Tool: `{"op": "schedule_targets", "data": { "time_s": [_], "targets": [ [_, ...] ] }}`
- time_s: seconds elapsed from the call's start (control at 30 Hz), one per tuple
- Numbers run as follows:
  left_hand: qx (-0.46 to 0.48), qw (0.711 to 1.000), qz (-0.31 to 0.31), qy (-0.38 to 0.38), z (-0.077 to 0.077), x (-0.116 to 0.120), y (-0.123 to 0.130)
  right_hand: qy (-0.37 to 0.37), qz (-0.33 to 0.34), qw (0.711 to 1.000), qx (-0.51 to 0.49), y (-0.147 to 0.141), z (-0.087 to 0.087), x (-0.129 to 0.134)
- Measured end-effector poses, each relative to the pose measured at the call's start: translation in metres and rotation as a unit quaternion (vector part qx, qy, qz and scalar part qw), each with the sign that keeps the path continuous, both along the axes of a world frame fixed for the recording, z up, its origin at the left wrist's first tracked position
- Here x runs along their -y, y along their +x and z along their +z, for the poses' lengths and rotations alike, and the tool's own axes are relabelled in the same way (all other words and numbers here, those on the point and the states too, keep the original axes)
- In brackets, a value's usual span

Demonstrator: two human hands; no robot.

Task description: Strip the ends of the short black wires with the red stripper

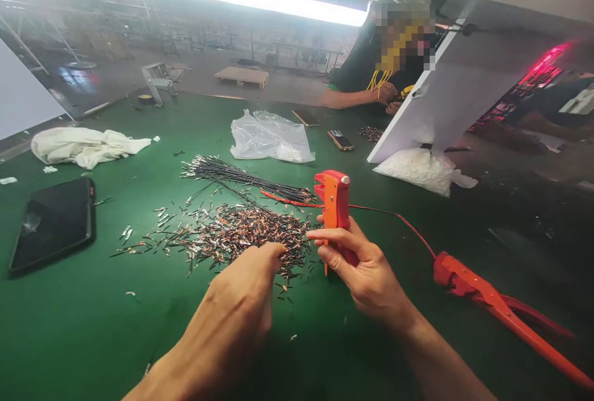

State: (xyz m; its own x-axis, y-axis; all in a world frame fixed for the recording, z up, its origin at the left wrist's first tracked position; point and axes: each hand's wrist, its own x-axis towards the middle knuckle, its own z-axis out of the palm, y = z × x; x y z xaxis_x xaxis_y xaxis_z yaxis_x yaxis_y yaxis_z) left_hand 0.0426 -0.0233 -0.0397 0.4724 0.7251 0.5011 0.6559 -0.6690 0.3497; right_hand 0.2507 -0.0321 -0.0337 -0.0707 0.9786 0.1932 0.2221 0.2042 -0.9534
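My right hand (371, 271) is closed around a red-orange wire stripper (336, 200), held upright with its jaws toward the left. My left hand (245, 296) is at the near edge of a pile of short wire offcuts (250, 228), with dark insulation and coppery or silvery ends. Its thumb is bent inward, the fingers look curled, and what they hold is hidden. Behind the pile lies a bundle of black wires (250, 178). A thin red cord (413, 228) passes behind the stripper toward a second red hand tool (492, 302) at the right.
On the green table (93, 327) lie a dark tablet (53, 221), a white cloth (88, 144), a clear plastic bag (271, 135) and two phones (340, 140). A white panel (417, 91) rises at right beside a filled bag (417, 169). Across the table, a person's hands (390, 94) hold yellow wires.
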Motion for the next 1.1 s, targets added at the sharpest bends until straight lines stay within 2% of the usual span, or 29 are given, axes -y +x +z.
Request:
{"op": "schedule_targets", "data": {
  "time_s": [0.1, 0.23, 0.47, 0.6, 0.67, 0.77, 0.83, 0.97, 1.03, 1.1],
  "targets": [
    [0.036, 0.999, 0.017, 0.007, 0.008, 0.0, 0.0, -0.085, 0.088, 0.981, -0.152, 0.006, 0.001, 0.002],
    [0.069, 0.997, 0.019, 0.027, 0.013, 0.001, 0.002, -0.15, 0.144, 0.918, -0.337, 0.004, 0.008, 0.006],
    [0.106, 0.993, -0.039, 0.038, 0.005, 0.007, 0.01, -0.225, 0.145, 0.845, -0.463, -0.015, 0.013, 0.012],
    [0.127, 0.991, 0.009, 0.03, 0.009, 0.006, 0.006, -0.271, 0.166, 0.791, -0.522, -0.022, 0.006, 0.017],
    [0.12, 0.992, 0.026, 0.001, 0.011, 0.008, 0.005, -0.259, 0.165, 0.789, -0.533, -0.024, 0.004, 0.019],
    [0.067, 0.996, 0.011, -0.05, 0.01, 0.014, 0.008, -0.224, 0.146, 0.802, -0.535, -0.028, 0.004, 0.02],
    [0.018, 0.999, 0.002, -0.045, 0.007, 0.018, 0.012, -0.216, 0.129, 0.805, -0.538, -0.03, 0.004, 0.019],
    [-0.056, 0.998, 0.025, -0.029, 0.002, 0.019, 0.019, -0.206, 0.08, 0.822, -0.525, -0.034, 0.0, 0.017],
    [-0.071, 0.997, 0.019, -0.02, -0.001, 0.018, 0.02, -0.217, 0.072, 0.817, -0.529, -0.037, -0.002, 0.017],
    [-0.072, 0.997, 0.006, 0.003, -0.004, 0.018, 0.021, -0.243, 0.095, 0.801, -0.539, -0.04, -0.002, 0.018]
  ]
}}
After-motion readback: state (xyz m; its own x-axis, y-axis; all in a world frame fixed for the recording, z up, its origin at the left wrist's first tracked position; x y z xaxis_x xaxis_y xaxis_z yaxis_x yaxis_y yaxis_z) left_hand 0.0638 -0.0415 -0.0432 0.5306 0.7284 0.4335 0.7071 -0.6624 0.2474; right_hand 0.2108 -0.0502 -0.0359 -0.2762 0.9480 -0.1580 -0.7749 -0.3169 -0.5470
